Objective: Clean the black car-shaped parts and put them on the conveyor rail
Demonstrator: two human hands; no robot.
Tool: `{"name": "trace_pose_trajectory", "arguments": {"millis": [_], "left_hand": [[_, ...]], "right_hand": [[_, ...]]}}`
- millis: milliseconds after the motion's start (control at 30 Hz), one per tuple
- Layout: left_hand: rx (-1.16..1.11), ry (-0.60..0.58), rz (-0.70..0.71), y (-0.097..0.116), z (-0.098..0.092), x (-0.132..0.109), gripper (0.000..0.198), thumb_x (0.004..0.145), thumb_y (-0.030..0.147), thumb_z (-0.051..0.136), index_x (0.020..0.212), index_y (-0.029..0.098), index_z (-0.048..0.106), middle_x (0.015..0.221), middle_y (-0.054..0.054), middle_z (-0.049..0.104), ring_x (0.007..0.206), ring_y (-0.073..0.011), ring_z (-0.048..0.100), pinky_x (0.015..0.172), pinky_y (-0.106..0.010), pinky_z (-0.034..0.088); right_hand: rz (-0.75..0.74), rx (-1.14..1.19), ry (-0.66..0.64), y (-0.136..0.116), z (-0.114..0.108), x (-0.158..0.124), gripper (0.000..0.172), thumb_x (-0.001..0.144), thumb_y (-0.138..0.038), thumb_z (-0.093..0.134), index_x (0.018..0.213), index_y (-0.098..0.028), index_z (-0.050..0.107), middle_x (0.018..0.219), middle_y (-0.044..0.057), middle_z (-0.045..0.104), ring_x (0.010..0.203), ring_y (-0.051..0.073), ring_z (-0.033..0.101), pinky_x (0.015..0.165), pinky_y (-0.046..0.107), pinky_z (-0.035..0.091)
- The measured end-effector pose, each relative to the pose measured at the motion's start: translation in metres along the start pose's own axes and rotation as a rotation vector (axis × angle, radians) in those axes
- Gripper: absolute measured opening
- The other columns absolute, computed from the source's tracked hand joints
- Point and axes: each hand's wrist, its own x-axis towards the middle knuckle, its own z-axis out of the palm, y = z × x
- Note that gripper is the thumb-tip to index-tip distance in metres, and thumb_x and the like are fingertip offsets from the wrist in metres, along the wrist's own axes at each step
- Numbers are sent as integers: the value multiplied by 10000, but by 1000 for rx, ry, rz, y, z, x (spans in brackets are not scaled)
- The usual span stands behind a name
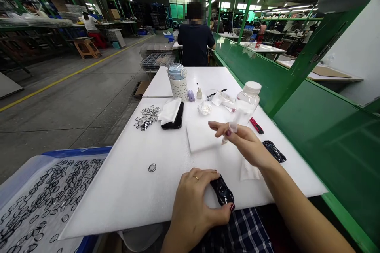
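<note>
A shiny black piece (223, 192) is held on the table (127, 193) by the left hand (192, 201), on the near side of the white pad (200, 138); its two ends are pinched between the fingers and the thumb. A small cloudy tube (232, 127) is held by the right hand (246, 142), tip down, over the right part of the pad; it seems to be pinched by the thumb and fingers, with some fingers stretched out; how hard it is squeezed cannot be told. If the tube is squeezed too soon and something runny is in it, the pad could be dripped on; if the left pinch is made loose, the black piece could be let slip or spun, as it looks smooth and round-edged; shiny spots on it could be smudged by fingertips. To the right of the pad, the tissue (248, 170) could be dragged by a low wrist; the bottle (251, 99), beyond the pad and to its right, could be bumped by a wide swing.
</note>
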Motion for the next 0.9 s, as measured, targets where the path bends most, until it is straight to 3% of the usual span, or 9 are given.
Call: {"name": "trace_pose_trajectory", "arguments": {"millis": [67,133,233,300,400,900], "left_hand": [[-38,12,-42,3,0,1,481,516,214,801,986,214,699,1031,-40,714,975,-290,609,902,-482,451],[-63,2,-83,6,0,3,433,545,236,801,969,234,711,1007,-22,723,963,-282,611,887,-475,446],[-87,-1,-117,8,-1,6,330,581,244,783,905,256,722,952,4,732,937,-266,613,877,-462,440],[-104,12,-128,9,-1,8,293,588,244,771,877,261,724,937,12,736,928,-258,614,886,-456,437],[-124,17,-142,9,-1,9,273,604,255,754,876,264,729,940,15,738,929,-251,615,896,-454,433],[-95,24,-134,7,1,9,277,604,250,750,877,290,727,932,36,742,916,-249,620,875,-444,433]], "right_hand": [[-41,207,53,-6,14,-19,122,912,-321,591,987,-257,664,947,33,639,917,181,592,822,337,447],[-66,376,72,-10,30,-36,179,873,-394,610,983,-261,657,735,4,520,673,157,487,645,311,396],[-86,552,71,-17,46,-50,556,769,-752,463,664,-214,556,586,-5,355,560,157,335,556,326,297],[-89,630,53,-19,49,-51,671,717,-850,327,513,-213,387,484,-14,263,500,151,278,529,330,259],[-83,697,64,-20,48,-49,639,716,-805,329,471,-215,325,419,-29,178,440,135,220,497,320,220],[-52,720,75,-15,50,-46,624,694,-790,345,447,-220,291,402,-32,153,418,127,175,475,306,206]]}}
